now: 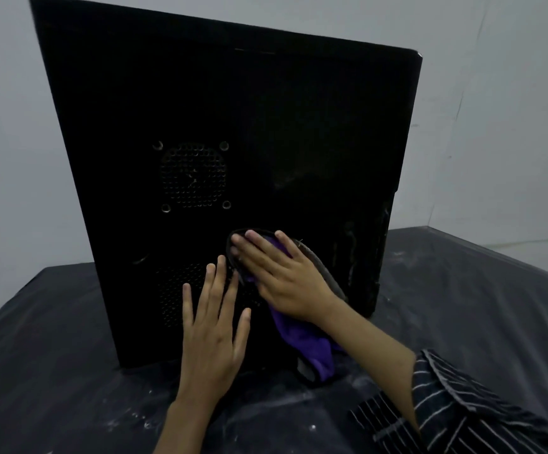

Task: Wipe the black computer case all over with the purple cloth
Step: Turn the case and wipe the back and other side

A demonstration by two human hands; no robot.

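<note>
The black computer case stands upright in front of me, its broad side panel with two round vent grilles facing the camera. My left hand lies flat on the lower part of that panel, fingers straight and spread over the lower grille. My right hand presses the purple cloth against the panel just right of the left hand, fingers straight. The cloth has a dark edge; part of it hangs down below my right wrist toward the table.
The case stands on a table covered with a dark plastic sheet dusted with white specks. A pale wall rises behind and to the right. The case's right edge shows dusty streaks.
</note>
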